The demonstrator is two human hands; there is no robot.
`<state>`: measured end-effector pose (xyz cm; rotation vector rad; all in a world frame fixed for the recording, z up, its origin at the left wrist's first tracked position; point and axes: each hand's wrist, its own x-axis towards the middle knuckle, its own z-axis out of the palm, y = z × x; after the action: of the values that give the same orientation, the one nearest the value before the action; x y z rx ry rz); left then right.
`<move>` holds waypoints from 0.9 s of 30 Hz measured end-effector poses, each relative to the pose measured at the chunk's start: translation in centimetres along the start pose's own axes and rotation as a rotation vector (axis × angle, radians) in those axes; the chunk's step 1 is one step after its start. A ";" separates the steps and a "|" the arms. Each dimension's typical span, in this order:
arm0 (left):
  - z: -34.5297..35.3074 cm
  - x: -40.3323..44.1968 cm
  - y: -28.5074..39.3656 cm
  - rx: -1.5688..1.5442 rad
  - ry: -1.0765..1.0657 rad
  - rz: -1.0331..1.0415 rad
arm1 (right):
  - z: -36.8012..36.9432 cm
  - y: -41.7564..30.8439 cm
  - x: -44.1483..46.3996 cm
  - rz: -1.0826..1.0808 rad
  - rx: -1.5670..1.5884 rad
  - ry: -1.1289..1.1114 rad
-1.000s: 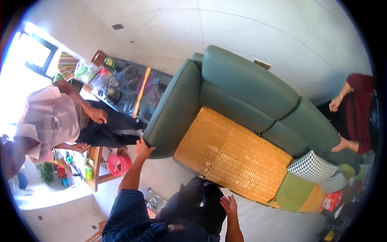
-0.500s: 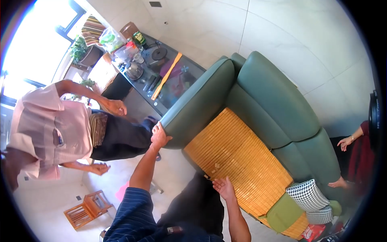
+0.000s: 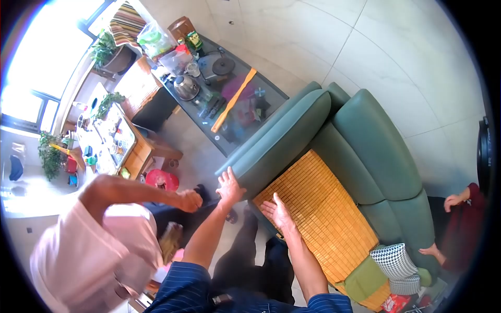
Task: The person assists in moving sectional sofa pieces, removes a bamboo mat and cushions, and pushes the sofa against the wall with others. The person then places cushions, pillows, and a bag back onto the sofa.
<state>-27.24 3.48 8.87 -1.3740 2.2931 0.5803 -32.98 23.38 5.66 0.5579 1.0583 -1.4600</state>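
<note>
A green leather sofa bears a bamboo seat mat. My left hand is at the outer edge of the sofa's near armrest, fingers spread and not wrapped round anything. My right hand is held up above the near corner of the mat, its fingers apart and holding nothing. On the left a person in a pink shirt leans over, one fist close to my left hand. At the sofa's far end, a person in dark red has a hand by the far armrest.
Behind the armrest stands a glass-topped table with a kettle and a long wooden strip. Checked cushions and a green pad lie at the sofa's far end. A pink basin is beside a wooden table.
The view has turned and shifted. My right hand has risen towards my left hand and the armrest. The person in pink has bent forward and come nearer to my left hand.
</note>
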 end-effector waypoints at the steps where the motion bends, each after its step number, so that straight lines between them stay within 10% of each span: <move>1: -0.1 0.0 0.1 -0.002 0.000 -0.007 | 1.0 -0.1 0.7 0.000 -0.018 -0.013; 13: -0.2 0.2 0.0 -0.061 0.013 0.027 | 2.2 0.1 2.6 0.021 0.008 0.075; 27: 3.7 2.9 -2.5 0.050 0.021 0.231 | -15.4 13.2 -1.4 -0.079 0.548 0.454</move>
<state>-25.81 2.26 3.90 -1.1056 2.4846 0.5757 -23.75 38.55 -4.27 1.2968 1.0232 -1.7469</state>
